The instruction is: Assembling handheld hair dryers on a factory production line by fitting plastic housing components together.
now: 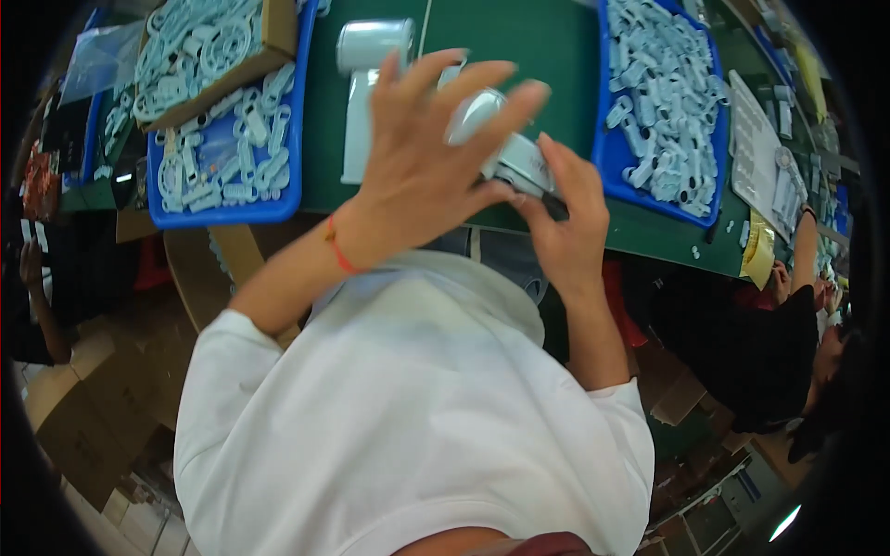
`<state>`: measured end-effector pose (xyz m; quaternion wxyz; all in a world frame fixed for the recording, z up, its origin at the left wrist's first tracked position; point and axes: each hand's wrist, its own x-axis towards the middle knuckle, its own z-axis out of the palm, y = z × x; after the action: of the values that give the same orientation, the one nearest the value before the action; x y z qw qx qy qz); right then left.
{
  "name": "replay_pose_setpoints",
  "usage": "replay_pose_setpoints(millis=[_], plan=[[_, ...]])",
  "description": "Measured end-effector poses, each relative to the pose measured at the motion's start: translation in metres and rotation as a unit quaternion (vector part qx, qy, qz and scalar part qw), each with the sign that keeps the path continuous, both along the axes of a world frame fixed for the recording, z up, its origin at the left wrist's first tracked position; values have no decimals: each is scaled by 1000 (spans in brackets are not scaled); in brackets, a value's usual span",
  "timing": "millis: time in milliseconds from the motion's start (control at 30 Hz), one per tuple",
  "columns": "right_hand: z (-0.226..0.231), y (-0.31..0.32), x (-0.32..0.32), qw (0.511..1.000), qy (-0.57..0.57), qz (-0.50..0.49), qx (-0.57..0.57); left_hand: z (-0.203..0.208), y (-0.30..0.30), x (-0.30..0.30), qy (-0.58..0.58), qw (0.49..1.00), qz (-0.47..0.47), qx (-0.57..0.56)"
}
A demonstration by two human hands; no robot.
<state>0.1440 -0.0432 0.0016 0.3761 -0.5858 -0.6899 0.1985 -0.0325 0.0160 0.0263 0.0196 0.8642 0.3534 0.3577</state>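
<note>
My left hand [436, 148], slightly blurred, is raised over the table with its fingers spread, and a red cord circles its wrist. Its thumb tip is close to a glossy white plastic part with dark trim [527, 165]; whether they touch I cannot tell. My right hand [570, 218] pinches that part between thumb and fingers. Just beyond it shows a rounded glossy white piece [477, 113], partly behind my left fingers; I cannot tell whether the two are joined. Left of my hands stand a glossy white rounded piece [375, 46] and a flat white piece [358, 130], partly covered.
A blue tray [295, 176] of pale plastic parts lies at left, with a cardboard box [278, 28] of more parts on it. Another blue tray [607, 171] of small pale parts lies at right on the green table [565, 56]. Other people work at both sides.
</note>
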Motion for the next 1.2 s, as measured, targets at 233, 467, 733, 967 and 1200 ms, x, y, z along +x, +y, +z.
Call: replay_pose_setpoints(millis=[233,467,733,967,1200], plan=[[61,25,21,996,85,38,-4,14,3,24,-434,676,-107,-586],[8,55,90,873,-472,-110,-58,42,111,26,-186,881,56,-431],[46,51,91,985,-141,-103,-1,8,377,-77,53,825,434,-358],[32,38,100,958,196,-144,-151,67,365,30,395,851,293,-181],[47,59,82,967,222,111,-53,-5,393,103,135,872,337,-328]])
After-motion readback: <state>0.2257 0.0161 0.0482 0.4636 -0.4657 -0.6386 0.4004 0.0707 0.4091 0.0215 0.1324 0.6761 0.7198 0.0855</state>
